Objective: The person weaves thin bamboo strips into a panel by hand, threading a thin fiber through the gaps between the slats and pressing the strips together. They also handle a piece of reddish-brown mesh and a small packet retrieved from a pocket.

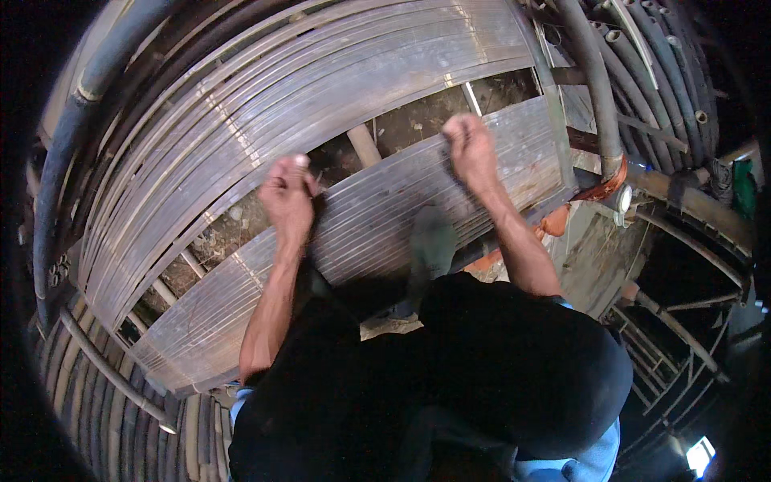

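My left hand (pixel 289 195) is closed, its fingers curled and the thumb pressed against them, slightly blurred. Level with it, my right hand (pixel 472 153) is also curled, with thumb and fingertips together. Any thin thing pinched in either hand is too small or smeared to make out. Both hands hover over a bench of narrow bamboo slats, near the gap between its wide far panel (pixel 345 96) and its narrower near panel (pixel 385 217). A crosspiece (pixel 364 146) and dark soil show through the gap. One foot (pixel 434 241) rests on the near panel, between my forearms.
A thick upright pole (pixel 590 80) stands at the right, with orange cloth (pixel 604 181) tied around its base. Several bamboo poles (pixel 642 72) lie stacked behind it. Another large pole (pixel 100 76) bounds the left side. A ladder-like frame (pixel 658 353) stands at lower right.
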A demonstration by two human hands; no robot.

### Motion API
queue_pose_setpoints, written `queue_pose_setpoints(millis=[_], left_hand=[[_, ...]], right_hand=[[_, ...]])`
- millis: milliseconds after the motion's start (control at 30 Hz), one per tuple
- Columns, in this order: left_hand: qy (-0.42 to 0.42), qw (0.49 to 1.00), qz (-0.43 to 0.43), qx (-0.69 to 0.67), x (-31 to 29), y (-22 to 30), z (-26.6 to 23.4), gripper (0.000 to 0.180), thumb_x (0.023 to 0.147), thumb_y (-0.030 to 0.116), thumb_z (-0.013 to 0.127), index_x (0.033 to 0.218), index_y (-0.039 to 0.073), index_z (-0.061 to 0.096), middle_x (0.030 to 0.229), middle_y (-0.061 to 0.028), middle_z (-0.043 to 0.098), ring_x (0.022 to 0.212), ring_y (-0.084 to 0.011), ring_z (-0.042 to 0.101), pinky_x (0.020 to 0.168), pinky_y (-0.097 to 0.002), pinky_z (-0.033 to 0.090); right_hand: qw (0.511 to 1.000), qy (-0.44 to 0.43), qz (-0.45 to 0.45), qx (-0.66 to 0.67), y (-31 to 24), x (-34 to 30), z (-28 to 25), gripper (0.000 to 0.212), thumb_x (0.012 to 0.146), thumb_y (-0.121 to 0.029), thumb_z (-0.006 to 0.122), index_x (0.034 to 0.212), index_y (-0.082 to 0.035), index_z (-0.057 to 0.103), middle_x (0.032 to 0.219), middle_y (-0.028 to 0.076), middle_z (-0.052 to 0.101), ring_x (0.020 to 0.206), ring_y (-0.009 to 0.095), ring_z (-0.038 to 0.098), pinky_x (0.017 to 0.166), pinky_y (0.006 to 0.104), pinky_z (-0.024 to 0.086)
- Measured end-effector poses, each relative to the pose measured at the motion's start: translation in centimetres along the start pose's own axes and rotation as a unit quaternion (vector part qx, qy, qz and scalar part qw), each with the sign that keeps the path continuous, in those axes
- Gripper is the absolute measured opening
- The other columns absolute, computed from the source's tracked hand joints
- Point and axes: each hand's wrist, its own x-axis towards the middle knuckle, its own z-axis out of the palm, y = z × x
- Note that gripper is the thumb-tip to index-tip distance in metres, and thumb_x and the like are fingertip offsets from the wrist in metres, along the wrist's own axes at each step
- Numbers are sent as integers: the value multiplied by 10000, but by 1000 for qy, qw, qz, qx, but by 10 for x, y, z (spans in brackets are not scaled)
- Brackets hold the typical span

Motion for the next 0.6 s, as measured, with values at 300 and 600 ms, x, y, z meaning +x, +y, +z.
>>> queue_pose_setpoints(millis=[300,600], left_hand=[[-347,841,243,337,-19,70,-35,248,761,135,759,1004,88,748,1042,-156,708,982,-308,660,853,-435,519],[44,835,251,488,-10,-1,-154,164,769,91,716,917,37,673,888,-159,603,889,-366,582,761,-463,472]], right_hand=[[968,-243,-9,-66,-32,30,21,253,908,-270,708,967,-25,724,887,138,720,832,275,686,794,378,532],[998,-7,16,-62,9,93,-2,244,902,-255,746,989,-29,716,825,21,673,770,131,594,738,287,498]])
